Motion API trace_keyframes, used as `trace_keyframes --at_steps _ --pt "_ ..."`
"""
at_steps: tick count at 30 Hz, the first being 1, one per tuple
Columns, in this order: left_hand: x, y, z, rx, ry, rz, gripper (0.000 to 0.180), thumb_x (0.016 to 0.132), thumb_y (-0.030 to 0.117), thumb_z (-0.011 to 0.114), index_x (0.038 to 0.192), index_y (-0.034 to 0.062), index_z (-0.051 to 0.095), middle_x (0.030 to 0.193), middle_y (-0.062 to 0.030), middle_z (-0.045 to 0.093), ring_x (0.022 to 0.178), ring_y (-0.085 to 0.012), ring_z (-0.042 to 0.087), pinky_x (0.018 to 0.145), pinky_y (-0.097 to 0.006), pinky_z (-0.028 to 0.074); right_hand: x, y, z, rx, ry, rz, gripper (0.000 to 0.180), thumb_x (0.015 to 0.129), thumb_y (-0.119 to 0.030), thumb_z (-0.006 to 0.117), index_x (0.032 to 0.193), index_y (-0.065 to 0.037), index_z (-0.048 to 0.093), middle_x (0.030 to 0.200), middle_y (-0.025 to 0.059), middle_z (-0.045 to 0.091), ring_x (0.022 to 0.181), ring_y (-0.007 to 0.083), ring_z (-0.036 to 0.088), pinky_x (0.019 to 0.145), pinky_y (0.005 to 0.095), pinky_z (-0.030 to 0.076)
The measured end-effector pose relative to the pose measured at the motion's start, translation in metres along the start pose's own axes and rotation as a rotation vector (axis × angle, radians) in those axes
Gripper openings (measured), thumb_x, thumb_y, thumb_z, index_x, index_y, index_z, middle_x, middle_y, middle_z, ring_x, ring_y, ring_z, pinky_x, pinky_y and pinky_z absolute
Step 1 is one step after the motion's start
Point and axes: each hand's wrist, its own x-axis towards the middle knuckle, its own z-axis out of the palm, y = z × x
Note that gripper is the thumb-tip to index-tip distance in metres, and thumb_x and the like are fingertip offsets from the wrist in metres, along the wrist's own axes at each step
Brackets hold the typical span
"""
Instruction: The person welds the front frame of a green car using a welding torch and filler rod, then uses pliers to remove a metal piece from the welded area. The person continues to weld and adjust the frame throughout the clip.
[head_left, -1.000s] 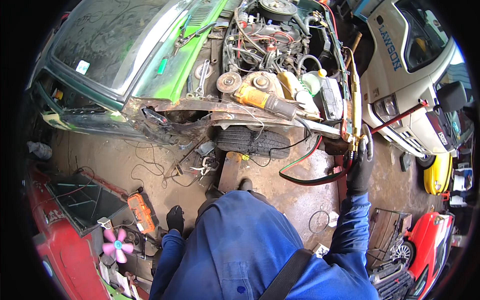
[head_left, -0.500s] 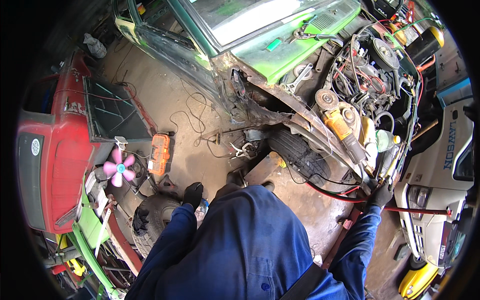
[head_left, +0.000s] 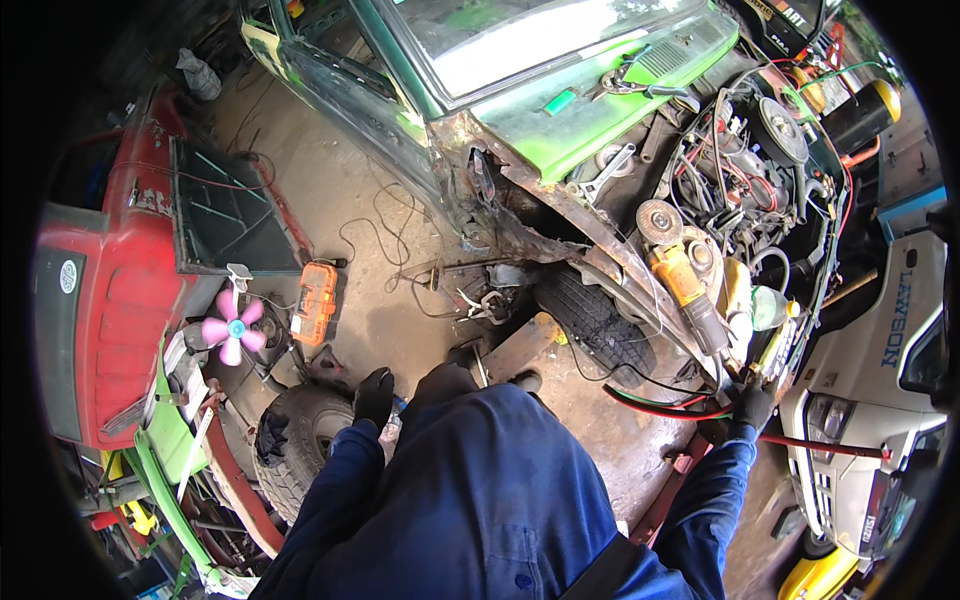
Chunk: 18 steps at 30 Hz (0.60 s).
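Note:
My left hand (head_left: 374, 398), in a dark glove, hangs low beside a worn off-road tyre (head_left: 292, 440). Its fingers are drawn together, and whatever they may hold is hidden. On the right, my gloved right hand (head_left: 752, 405) closes at the front corner of the stripped green car (head_left: 560, 135); what lies within its grip is too dark to make out. A red hose (head_left: 820, 446) passes beside this hand on both sides. Just beyond it, a yellow angle grinder (head_left: 682, 283) with a worn disc rests on the car's inner wing, beside a clear plastic bottle (head_left: 770, 308).
Wrenches (head_left: 608, 172) lie by the engine bay (head_left: 745, 160). A front wheel (head_left: 598, 318) stands under the bare wing. Cables (head_left: 392, 235) trail across the floor. At left are an orange case (head_left: 316, 303), a pink fan (head_left: 233, 328) and a red vehicle body (head_left: 130, 330). A white vehicle (head_left: 850, 400) stands right.
The whole view has shifted slightly. Both hands appear a little lower and further left in the picture. The red hose's near end has dropped a little beside the front wheel.

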Motion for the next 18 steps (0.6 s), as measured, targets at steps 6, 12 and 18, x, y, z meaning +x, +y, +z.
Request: trace_keyframes --at_steps 6,12,18 --pt "0.046 0.092 -0.02 -0.302 -0.001 -0.046 0.043 0.11 0.026 0.064 0.143 -0.0003 0.07 0.119 -0.0162 0.081 0.102 -0.0232 0.076 0.092 -0.036 0.059 -0.024 -0.018 -0.041 0.124 0.271 -0.183 0.072 0.111 -0.038 0.066 0.168 -0.001 0.043 0.163 0.0273 0.057 0.147 0.0432 0.058 0.123 0.0477 0.043" --pt "0.085 0.231 -0.024 -0.684 -0.141 0.193 0.037 0.114 0.015 0.065 0.147 0.0 0.068 0.119 -0.0047 0.08 0.098 -0.0064 0.068 0.086 -0.026 0.057 -0.159 -0.179 -0.091 0.707 0.054 -0.274 0.051 0.116 -0.018 0.06 0.163 0.0 0.052 0.151 0.0197 0.067 0.137 0.0279 0.066 0.118 0.0402 0.048" --pt "0.098 0.345 -0.033 -0.81 -0.537 0.609 0.039 0.115 0.011 0.062 0.151 -0.0021 0.063 0.133 -0.0137 0.079 0.124 -0.0165 0.073 0.106 -0.032 0.058 -0.302 -0.345 -0.054 0.636 -0.677 -0.792 0.071 0.104 -0.017 0.078 0.166 0.0 0.046 0.151 0.0254 0.064 0.137 0.0348 0.066 0.117 0.043 0.051"
